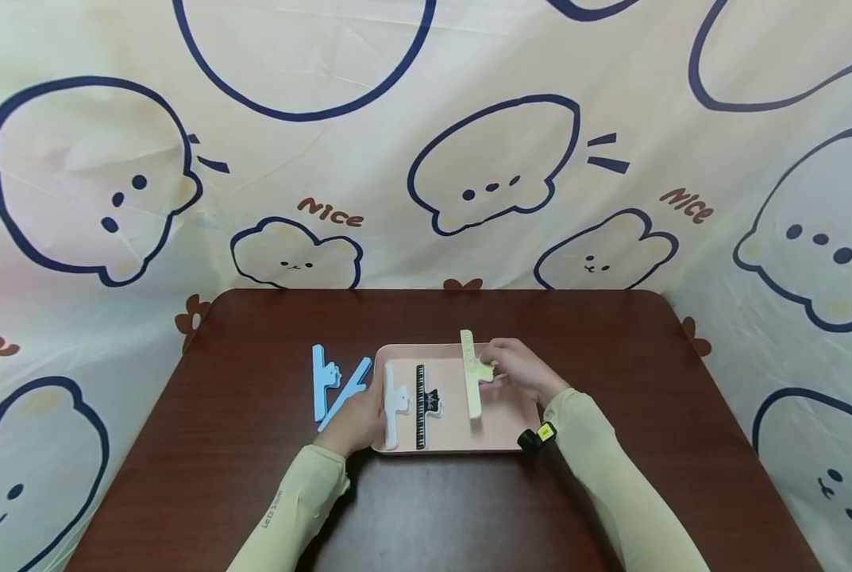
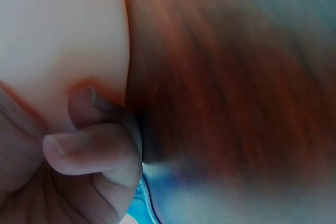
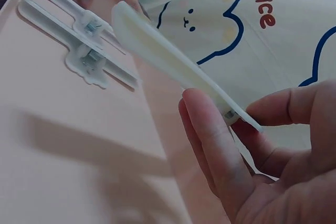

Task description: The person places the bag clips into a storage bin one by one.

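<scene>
My right hand (image 1: 522,368) pinches a pale yellow long-bar clip (image 1: 472,373) by its handle, above the right part of a pink tray (image 1: 507,413). In the right wrist view that yellow clip (image 3: 163,59) is tilted between thumb and fingers. At the tray's left edge is my left hand (image 1: 357,419), its fingers (image 2: 89,148) curled at the rim and gripping it. Inside the tray lie a white clip (image 1: 391,409) and a black-and-white clip (image 1: 421,405), side by side.
Left of the tray, two blue clips (image 1: 320,384) (image 1: 354,381) lie on the brown table (image 1: 254,445); the left hand partly covers the slanted one. A patterned cloth (image 1: 383,167) hangs behind and beside the table.
</scene>
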The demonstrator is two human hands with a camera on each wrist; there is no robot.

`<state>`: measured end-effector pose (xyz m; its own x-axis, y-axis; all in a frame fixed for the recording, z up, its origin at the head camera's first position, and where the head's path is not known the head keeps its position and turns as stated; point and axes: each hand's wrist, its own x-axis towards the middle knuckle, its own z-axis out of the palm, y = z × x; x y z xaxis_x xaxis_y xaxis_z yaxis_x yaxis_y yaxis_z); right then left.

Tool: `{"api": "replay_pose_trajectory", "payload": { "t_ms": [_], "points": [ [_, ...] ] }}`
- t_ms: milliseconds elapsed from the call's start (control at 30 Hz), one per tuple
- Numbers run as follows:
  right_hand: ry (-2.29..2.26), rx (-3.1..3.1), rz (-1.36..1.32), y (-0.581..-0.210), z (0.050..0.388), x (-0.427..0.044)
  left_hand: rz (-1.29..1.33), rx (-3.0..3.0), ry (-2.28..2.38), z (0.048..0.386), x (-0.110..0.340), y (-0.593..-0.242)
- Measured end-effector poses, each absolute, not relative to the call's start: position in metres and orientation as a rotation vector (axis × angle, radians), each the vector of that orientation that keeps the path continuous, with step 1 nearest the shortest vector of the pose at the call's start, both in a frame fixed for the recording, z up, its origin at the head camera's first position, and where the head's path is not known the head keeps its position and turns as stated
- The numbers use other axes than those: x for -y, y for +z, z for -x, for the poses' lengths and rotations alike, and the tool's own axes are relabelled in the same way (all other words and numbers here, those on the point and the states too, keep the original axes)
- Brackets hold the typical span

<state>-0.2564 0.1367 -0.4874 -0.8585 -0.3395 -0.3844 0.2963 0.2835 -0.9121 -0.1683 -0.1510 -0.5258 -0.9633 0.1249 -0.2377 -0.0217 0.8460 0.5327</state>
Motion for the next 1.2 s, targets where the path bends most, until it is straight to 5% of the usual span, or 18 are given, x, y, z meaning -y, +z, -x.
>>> {"api": "replay_pose_trajectory", "payload": {
  "t_ms": [1200],
  "points": [
    [-1.3,-2.252,0.085,-0.493,0.249,-0.119,-0.027,-2.757,0.78,0.165,0.149,-0.525]
  ]
}}
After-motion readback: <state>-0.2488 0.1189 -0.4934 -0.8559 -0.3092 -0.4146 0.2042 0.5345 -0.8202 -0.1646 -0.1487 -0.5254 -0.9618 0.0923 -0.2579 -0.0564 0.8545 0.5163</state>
